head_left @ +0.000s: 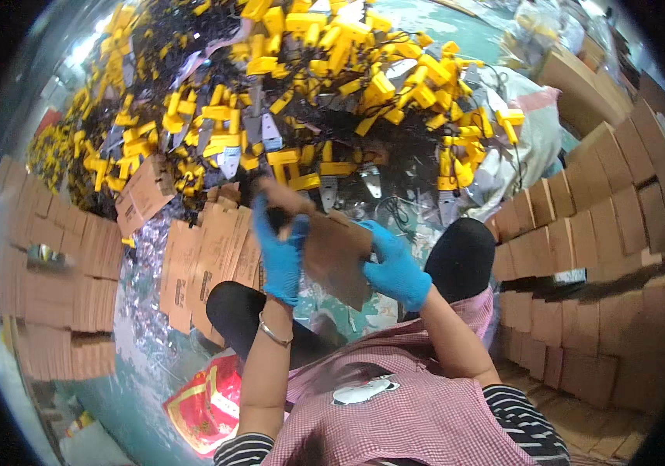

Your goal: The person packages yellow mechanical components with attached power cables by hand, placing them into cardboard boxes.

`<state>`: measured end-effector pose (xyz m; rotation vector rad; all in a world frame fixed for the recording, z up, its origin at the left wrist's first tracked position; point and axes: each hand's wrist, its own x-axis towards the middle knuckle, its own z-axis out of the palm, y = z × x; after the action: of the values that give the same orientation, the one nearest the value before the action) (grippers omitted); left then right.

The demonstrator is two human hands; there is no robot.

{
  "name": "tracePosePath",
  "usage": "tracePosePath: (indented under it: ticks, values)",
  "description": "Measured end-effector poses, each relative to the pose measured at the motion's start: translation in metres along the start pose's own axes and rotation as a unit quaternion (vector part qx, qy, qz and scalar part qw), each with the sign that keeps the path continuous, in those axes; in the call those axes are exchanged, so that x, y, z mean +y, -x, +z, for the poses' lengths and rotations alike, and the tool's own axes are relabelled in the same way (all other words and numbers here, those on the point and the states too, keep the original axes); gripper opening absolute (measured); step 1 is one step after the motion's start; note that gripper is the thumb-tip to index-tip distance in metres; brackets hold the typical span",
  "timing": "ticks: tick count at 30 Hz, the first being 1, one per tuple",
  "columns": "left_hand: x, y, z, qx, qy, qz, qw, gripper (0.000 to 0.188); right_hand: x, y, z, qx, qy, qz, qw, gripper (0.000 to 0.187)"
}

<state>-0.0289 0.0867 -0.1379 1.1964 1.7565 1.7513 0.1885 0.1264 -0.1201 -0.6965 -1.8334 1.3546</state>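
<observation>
A brown cardboard box (335,264) is held tilted in front of me, slightly blurred, with a flap standing out at its far left end. My right hand (399,269), in a blue glove, grips its right edge. On the left side my blue-gloved left hand (280,256) is beside the box, thumb and fingers spread near the flap. A dark gap shows between those fingers; whether they touch the cardboard is unclear. Beyond both hands lies a big heap of yellow plastic parts (418,89) with black cables and grey metal plates.
Flattened cartons (207,252) stand in a row by my left knee. Carton stacks rise at the left (57,264) and right (593,233). A white woven sack (530,144) lies at the far right, a red bag (207,405) near my left forearm. Clear plastic scraps litter the green floor.
</observation>
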Motion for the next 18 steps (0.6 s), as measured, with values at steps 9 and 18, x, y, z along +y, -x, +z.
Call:
tracePosePath:
  ticks: [9,18]
  values:
    - [0.005,0.049,-0.007,0.055,0.054,-0.07,0.995,0.06,-0.001,0.01,0.011,-0.092,-0.144,0.067,0.983,0.058]
    - [0.072,0.073,-0.024,-0.144,0.115,-0.048,0.982,0.057,0.025,0.014,-0.005,0.052,-0.18,-0.116,0.975,0.078]
